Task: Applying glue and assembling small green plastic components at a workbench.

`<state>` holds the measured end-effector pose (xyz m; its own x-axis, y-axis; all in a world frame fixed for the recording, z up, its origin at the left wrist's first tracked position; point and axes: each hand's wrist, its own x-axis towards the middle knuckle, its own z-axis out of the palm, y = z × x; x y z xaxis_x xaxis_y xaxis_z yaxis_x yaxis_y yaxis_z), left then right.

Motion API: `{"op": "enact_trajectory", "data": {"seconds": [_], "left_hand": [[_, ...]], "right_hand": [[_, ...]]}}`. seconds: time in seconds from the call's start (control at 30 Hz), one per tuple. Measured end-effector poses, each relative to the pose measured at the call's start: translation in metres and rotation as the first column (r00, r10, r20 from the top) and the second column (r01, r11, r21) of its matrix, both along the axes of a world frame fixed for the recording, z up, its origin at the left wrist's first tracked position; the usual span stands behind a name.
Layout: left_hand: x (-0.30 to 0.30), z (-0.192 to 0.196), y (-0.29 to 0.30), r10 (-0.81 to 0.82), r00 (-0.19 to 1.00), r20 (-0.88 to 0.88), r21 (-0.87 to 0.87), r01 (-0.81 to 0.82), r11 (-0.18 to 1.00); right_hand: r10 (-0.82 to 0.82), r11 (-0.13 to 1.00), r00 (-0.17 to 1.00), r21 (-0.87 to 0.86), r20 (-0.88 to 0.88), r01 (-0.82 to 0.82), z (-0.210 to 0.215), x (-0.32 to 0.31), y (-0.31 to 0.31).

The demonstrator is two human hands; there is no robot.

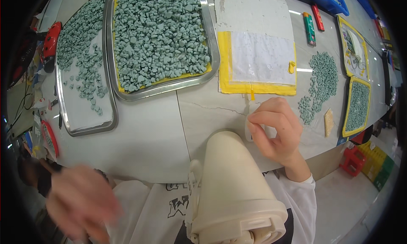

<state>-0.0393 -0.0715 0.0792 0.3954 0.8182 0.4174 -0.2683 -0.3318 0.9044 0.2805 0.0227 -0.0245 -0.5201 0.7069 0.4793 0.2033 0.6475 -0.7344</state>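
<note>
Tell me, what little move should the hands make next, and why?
Perhaps the left hand should move the cream tumbler aside. It rises between that hand and the right hand, close to the person's chest, while the green pieces lie farther out. Neither hand seems to touch it, so it may get bumped.

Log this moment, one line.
Left hand: blurred; right hand: curled, grip unclear; cream lidded cylindrical container: between hands; blue-green stones: in rectangular silver metal tray.

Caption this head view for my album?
Right hand near a cream cylindrical tumbler, left hand blurred, small green pieces in silver metal trays.
</note>
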Motion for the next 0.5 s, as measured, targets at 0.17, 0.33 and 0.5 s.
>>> {"op": "enact_trajectory", "data": {"seconds": [0.17, 0.33, 0.5], "left_hand": [[0.06, 0.035, 0.04, -0.325, 0.921, 0.213, -0.135, 0.357, 0.924], [0.064, 0.034, 0.047, -0.465, 0.847, 0.258, -0.261, 0.525, 0.81], [0.066, 0.026, 0.023, -0.162, 0.958, 0.235, -0.173, 0.206, 0.963]], "right_hand": [[-0.04, 0.999, 0.999, 0.009, 0.013, 0.04, 0.001, 0.006, 0.001], [-0.034, 0.999, 0.999, 0.008, 0.01, 0.034, 0.001, 0.004, 0.001], [-0.023, 1.0, 1.0, 0.019, 0.019, 0.023, -0.001, 0.002, 0.001]]}}
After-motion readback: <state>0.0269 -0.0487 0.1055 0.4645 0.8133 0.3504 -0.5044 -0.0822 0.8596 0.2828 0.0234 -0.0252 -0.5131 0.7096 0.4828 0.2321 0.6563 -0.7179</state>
